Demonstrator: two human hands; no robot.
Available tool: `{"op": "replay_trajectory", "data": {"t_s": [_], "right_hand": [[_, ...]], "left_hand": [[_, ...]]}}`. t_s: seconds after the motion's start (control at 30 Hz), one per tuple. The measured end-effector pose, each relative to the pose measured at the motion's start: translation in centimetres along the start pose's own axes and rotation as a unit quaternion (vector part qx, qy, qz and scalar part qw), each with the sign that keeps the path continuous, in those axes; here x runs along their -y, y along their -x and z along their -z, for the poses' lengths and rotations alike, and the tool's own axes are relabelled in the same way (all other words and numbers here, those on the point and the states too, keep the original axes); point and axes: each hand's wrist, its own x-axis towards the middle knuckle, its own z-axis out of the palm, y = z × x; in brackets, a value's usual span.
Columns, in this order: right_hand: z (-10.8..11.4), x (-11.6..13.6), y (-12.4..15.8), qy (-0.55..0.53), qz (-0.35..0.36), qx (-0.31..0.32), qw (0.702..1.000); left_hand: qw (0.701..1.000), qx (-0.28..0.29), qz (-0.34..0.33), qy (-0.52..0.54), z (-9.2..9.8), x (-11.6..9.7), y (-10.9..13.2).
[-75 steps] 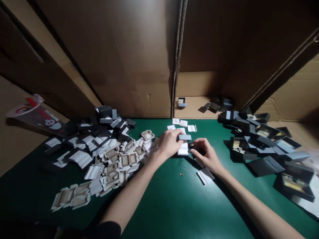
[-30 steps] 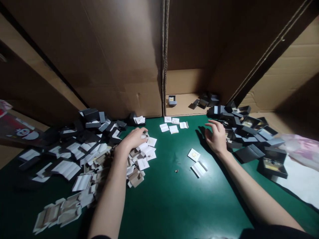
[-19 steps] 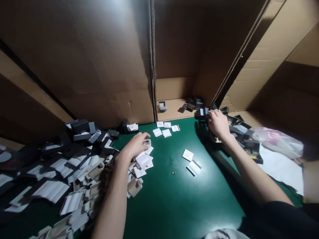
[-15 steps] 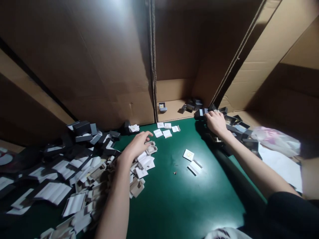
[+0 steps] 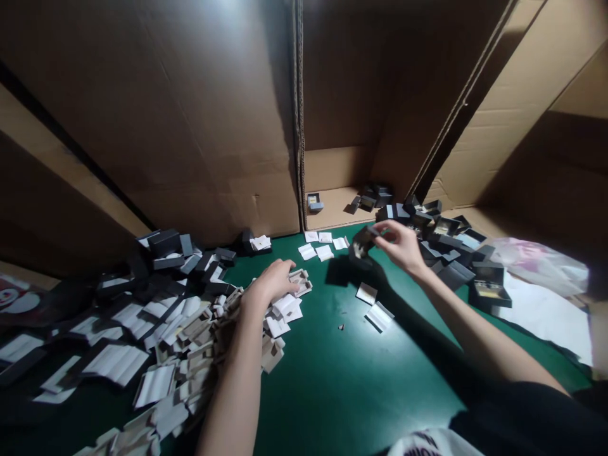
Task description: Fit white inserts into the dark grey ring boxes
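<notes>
My right hand (image 5: 401, 244) is raised over the green mat (image 5: 342, 386) and pinches a small dark box (image 5: 361, 244) that shows a pale insert inside. It hangs just left of the heap of dark boxes (image 5: 444, 244). My left hand (image 5: 275, 278) lies curled on the edge of a pile of white and tan card inserts (image 5: 223, 335), fingers on a small tan frame piece (image 5: 300, 280). Two white cards (image 5: 373, 304) lie on the mat between my hands.
Tall cardboard walls (image 5: 213, 126) close in the back. A few white cards (image 5: 323, 244) lie by the wall. Dark lids and white folded sheets (image 5: 142, 278) heap up at left. A small box (image 5: 313, 201) sits on a cardboard ledge. A plastic bag (image 5: 536, 266) lies at right.
My right hand reached into the dark box heap, took one box and drew it back left over the mat. My left hand stayed on the insert pile, fingers shifting slightly.
</notes>
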Motion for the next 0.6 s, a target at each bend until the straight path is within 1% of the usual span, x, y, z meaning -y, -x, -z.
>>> {"op": "replay_trajectory", "data": {"t_s": [0.03,0.1,0.13,0.2,0.3,0.37,0.4,0.43,0.5,0.57,0.6], "right_hand": [[-1.0,0.0,1.0,-0.049,-0.048,0.046,0.997],[-2.7,-0.3,2.7,-0.101,-0.11,0.086,0.985],[-3.3,-0.6,3.3,-0.119,-0.127,0.088,0.981],[-4.1,-1.0,4.2,-0.151,-0.143,0.069,0.976],[-4.5,-1.4,5.0,-0.19,-0.149,0.039,0.97],[-4.6,-1.4,5.4,-0.2,-0.147,0.035,0.968],[-4.6,-1.4,5.6,-0.205,-0.143,0.039,0.968],[-4.7,-1.3,5.8,-0.211,-0.136,0.049,0.967],[-4.8,-1.1,6.0,-0.22,-0.124,0.078,0.965],[-4.9,-1.0,6.0,-0.22,-0.115,0.093,0.964],[-4.9,-1.0,6.0,-0.216,-0.111,0.092,0.966]], "left_hand": [[1.0,-0.001,-0.003,-0.001,0.0,-0.1,0.0],[1.0,0.008,-0.01,-0.008,-0.1,-0.4,0.0],[1.0,0.011,-0.016,-0.01,-0.1,-0.5,0.0],[0.999,0.012,-0.034,-0.01,-0.2,-0.5,-0.2],[0.998,0.004,-0.057,-0.003,-0.4,-0.3,-0.6],[0.998,-0.006,-0.062,-0.008,-0.6,-0.4,-0.8],[0.998,-0.024,-0.057,-0.02,-0.8,-0.5,-0.9],[0.996,-0.054,-0.05,-0.042,-1.0,-0.8,-0.9],[0.984,-0.142,-0.038,-0.097,-1.8,-1.7,-1.2],[0.965,-0.22,-0.056,-0.131,-2.9,-3.0,-1.5],[0.96,-0.235,-0.078,-0.131,-3.6,-3.5,-1.7]]}}
